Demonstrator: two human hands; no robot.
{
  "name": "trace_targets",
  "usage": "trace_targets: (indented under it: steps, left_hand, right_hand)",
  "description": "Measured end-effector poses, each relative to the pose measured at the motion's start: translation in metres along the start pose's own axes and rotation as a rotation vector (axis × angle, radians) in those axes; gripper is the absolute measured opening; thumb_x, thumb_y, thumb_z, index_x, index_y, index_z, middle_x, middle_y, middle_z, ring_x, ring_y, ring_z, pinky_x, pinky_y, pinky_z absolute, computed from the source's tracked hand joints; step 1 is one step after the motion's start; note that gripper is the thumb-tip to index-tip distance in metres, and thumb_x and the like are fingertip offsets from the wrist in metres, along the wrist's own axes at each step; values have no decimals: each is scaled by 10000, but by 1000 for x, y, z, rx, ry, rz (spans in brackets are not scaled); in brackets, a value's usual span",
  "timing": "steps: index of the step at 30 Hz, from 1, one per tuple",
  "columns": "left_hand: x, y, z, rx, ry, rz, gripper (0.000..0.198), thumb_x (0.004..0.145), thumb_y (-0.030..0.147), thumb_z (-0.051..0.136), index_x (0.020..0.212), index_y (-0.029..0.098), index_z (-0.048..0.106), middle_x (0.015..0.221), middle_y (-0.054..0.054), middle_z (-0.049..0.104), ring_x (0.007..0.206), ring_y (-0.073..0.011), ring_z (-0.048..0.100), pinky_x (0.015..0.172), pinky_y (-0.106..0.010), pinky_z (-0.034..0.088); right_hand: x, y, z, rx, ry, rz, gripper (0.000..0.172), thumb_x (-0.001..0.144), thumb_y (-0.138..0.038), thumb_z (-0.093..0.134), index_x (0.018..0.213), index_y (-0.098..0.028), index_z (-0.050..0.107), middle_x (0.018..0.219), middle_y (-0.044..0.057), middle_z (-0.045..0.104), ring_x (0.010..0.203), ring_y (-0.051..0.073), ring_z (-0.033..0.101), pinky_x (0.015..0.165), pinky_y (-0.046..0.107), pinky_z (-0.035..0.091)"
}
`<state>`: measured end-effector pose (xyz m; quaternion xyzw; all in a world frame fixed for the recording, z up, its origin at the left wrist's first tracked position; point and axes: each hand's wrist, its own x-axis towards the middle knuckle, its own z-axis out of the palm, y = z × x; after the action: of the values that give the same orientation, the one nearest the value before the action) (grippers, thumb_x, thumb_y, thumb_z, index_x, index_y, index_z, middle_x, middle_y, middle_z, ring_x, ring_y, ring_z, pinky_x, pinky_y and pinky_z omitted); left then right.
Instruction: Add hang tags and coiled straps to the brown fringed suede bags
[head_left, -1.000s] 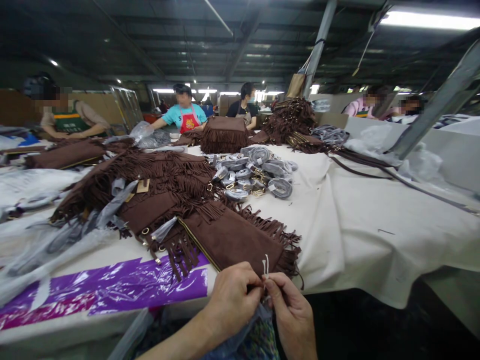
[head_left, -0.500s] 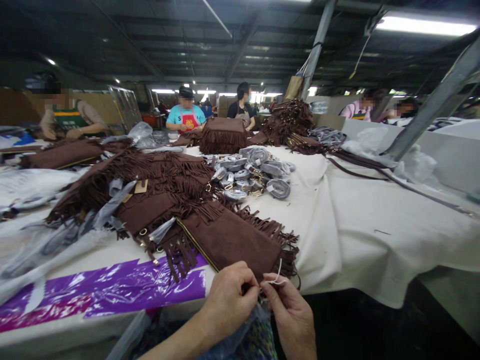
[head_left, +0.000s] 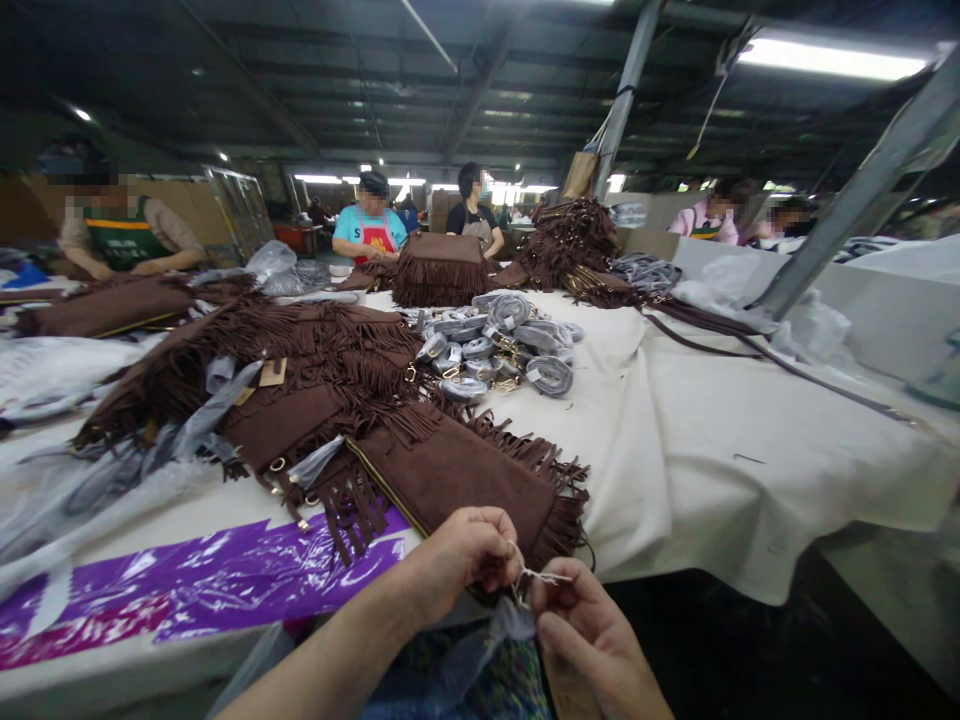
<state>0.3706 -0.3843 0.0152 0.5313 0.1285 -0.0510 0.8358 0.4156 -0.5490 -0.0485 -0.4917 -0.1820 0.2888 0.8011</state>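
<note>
A white string (head_left: 534, 574) runs between my two hands, just over the table's front edge. My left hand (head_left: 469, 555) pinches it from the left, fingers curled. On the other side my right hand (head_left: 589, 630) has thumb and fingers closed on the string's other part. Clear plastic wrap (head_left: 511, 622) hangs beneath the fingers, and a brown card tag (head_left: 568, 690) shows partly below my right palm. Right behind my hands lies a brown fringed bag (head_left: 465, 475) with a gold zip along its left edge.
More fringed bags (head_left: 300, 410) are heaped at left on the white-covered table (head_left: 720, 440). Plastic-wrapped straps (head_left: 506, 340) lie in the middle. Purple plastic (head_left: 285, 580) covers the front left. A slanted metal post (head_left: 832, 200) rises at right. Several people work across the table.
My hands have drawn slightly apart, and the string now stretches between them. The card tag has come into view below my right hand. The view has shifted slightly.
</note>
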Motion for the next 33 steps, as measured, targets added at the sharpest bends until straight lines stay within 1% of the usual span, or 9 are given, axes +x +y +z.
trace_targets:
  steps: [5,8,11,15,19,23,26,29,33]
  left_hand:
    - [0,-1,-9,-238,-74,-5,125,589,214,595,646,146,506,844,-128,733,666,-140,598,620,-238,381]
    - [-2,-5,-14,-306,-77,39,133,616,210,638,675,119,561,995,-171,724,725,-153,629,630,-235,400]
    - [-5,-11,-14,-298,-66,75,120,603,150,648,708,94,635,1073,-172,706,555,-89,589,487,-190,320]
    - [-8,-17,-11,-224,4,87,190,607,132,703,796,126,718,1349,-150,568,490,-37,573,396,-161,204]
    - [-11,-16,-10,37,73,181,275,691,260,692,938,146,731,1229,-146,636,488,-62,555,392,-177,274]
    - [-21,-1,-6,854,38,412,167,818,191,566,832,180,733,800,-47,682,660,-123,585,590,-208,411]
    - [-30,16,2,1266,5,547,215,867,163,526,842,220,731,718,-24,661,670,-130,584,631,-223,391]
    - [-34,33,6,1286,79,643,206,868,155,547,938,234,724,805,-20,706,744,-149,618,713,-248,415]
    - [-38,51,-3,1075,362,765,202,849,140,533,954,184,700,890,-47,705,816,-161,623,757,-259,456]
  right_hand:
    - [-8,-2,-16,320,-30,115,540,681,-703,750,908,-213,743,998,156,704,943,352,667,809,495,559]
    - [-6,5,-23,367,23,175,589,644,-627,826,1070,-230,737,1174,165,674,1139,382,593,929,503,519]
    - [0,14,-22,206,148,84,405,633,-439,911,947,-242,749,923,75,741,872,295,712,727,364,619]
    - [4,18,-12,-120,274,-30,328,707,-467,852,835,-189,733,744,33,712,587,212,669,451,255,588]
    - [4,13,-2,-345,266,-84,386,738,-531,793,860,-168,745,759,54,713,597,225,661,478,276,606]
    - [5,14,-2,-459,198,-156,356,774,-521,757,881,-182,757,726,40,688,597,209,640,487,245,571]
    - [3,16,-7,-402,183,-127,420,824,-557,705,1010,-182,730,738,41,694,622,219,648,533,267,573]
    - [0,18,-12,-325,184,-56,521,852,-607,651,1128,-165,667,710,44,689,630,238,655,563,310,586]
    - [-4,19,-11,-360,176,-115,510,890,-608,589,1163,-184,665,791,56,691,658,218,650,574,283,573]
